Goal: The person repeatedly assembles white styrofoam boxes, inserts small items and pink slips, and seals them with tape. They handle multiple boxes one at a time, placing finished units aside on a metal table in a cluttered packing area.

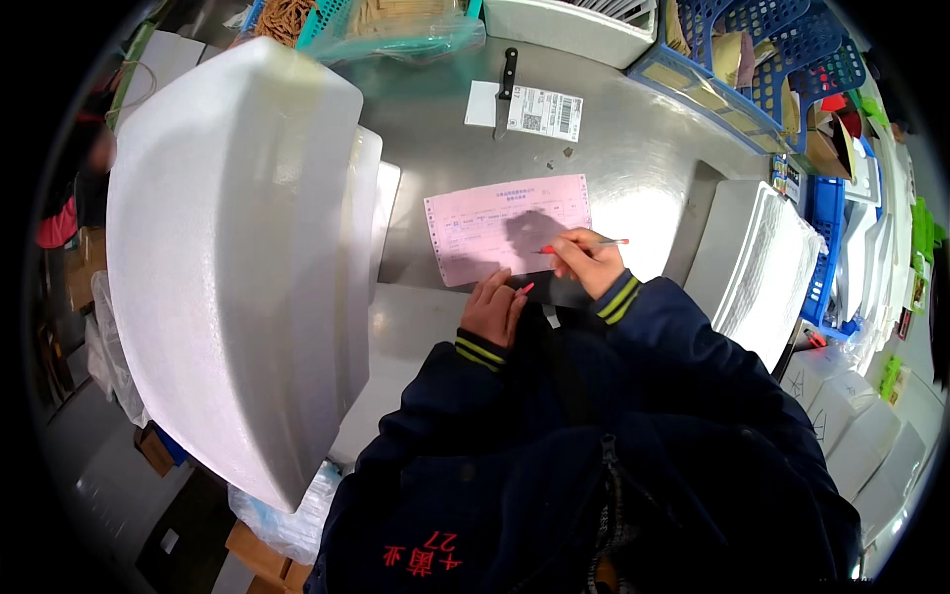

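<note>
A pink printed form [465,218] lies on the steel table [406,267]. My right hand [592,262] grips a red pen [549,249] in a pinch, its point at the form's right part. My left hand [492,307] rests at the form's lower edge, fingers curled, with a small red pen cap [524,290] between them. Beyond the form lie a black-handled knife [509,71], a white printed label [544,114] and a blank white slip [482,99]. A dark shape under the form's lower right edge is too unclear to name.
Large white foam boxes [218,267] stand at left, more [747,267] at right. At the back are a teal basket [327,25], a white foam box [554,30] and blue plastic baskets [673,89]. A blue crate [821,257] is far right, bagged items [282,505] lower left.
</note>
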A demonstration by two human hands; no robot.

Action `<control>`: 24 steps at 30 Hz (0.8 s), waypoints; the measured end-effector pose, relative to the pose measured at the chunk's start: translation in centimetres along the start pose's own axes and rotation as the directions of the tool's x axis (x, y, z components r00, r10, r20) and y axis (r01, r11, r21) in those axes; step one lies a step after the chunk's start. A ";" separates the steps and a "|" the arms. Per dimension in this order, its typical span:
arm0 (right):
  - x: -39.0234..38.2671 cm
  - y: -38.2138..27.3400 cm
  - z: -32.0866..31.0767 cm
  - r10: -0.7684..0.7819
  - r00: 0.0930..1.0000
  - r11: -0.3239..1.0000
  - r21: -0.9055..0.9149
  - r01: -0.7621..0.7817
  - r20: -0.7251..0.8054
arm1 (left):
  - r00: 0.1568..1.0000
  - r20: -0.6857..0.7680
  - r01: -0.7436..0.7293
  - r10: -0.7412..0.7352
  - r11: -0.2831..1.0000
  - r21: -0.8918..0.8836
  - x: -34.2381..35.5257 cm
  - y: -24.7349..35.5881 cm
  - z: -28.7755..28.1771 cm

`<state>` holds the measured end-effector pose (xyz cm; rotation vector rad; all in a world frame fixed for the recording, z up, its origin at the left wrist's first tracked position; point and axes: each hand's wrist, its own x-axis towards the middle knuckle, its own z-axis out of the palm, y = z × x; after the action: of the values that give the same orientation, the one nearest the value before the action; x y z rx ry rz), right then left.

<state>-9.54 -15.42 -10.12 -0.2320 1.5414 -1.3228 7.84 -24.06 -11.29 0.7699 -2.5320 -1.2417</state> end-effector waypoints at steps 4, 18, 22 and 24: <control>2.3 2.2 1.9 -0.024 1.000 0.998 0.052 0.024 0.000 | 0.992 -0.023 -0.115 0.122 0.972 0.205 -0.6 -2.2 1.7; 4.1 3.1 0.7 -0.163 0.954 0.987 -0.041 0.158 -0.251 | 0.992 -0.016 -0.123 0.128 0.975 0.187 -0.2 -2.3 1.7; 2.0 -1.1 -0.2 -0.023 0.994 0.999 0.040 0.028 -0.104 | 0.997 -0.073 0.018 -0.022 0.999 -0.050 0.0 -1.9 1.0; 0.4 -2.8 -0.2 0.045 0.999 0.999 0.027 -0.045 -0.012 | 0.990 -0.074 0.103 -0.117 0.981 -0.164 0.2 -1.0 0.2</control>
<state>-11.17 -16.62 -8.06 -0.1713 1.5298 -1.3113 7.99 -24.51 -12.19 0.9147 -2.3179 -1.3966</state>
